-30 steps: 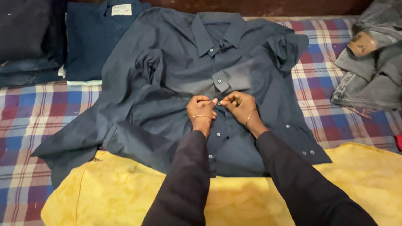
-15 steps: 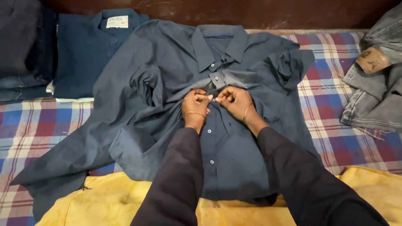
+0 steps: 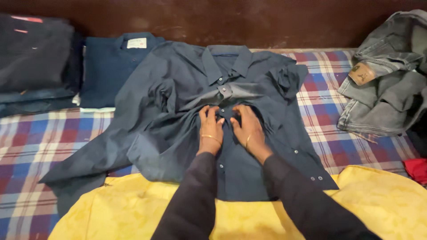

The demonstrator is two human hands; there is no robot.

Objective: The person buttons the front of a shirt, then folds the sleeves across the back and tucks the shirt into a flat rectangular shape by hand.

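Observation:
A dark blue button-up shirt (image 3: 178,111) lies face up on a checked bedsheet (image 3: 40,138), collar toward the far wall and its left sleeve stretched toward the near left. My left hand (image 3: 210,126) and my right hand (image 3: 247,126) rest side by side, flat on the shirt's chest along the button placket, fingers spread and pointing at the collar. Neither hand grips anything. Both wrists carry thin gold bangles, and dark sleeves cover my forearms.
A yellow cloth (image 3: 133,213) lies over the near edge under the shirt's hem. A folded dark blue garment (image 3: 111,66) and a dark pile (image 3: 35,58) sit at the far left. Grey jeans (image 3: 387,84) are heaped at the right, with something red (image 3: 416,169) below them.
My hands have let go of the button they pinched at the placket and now lie flat on the shirt. The camera view has shifted nearer and slightly down.

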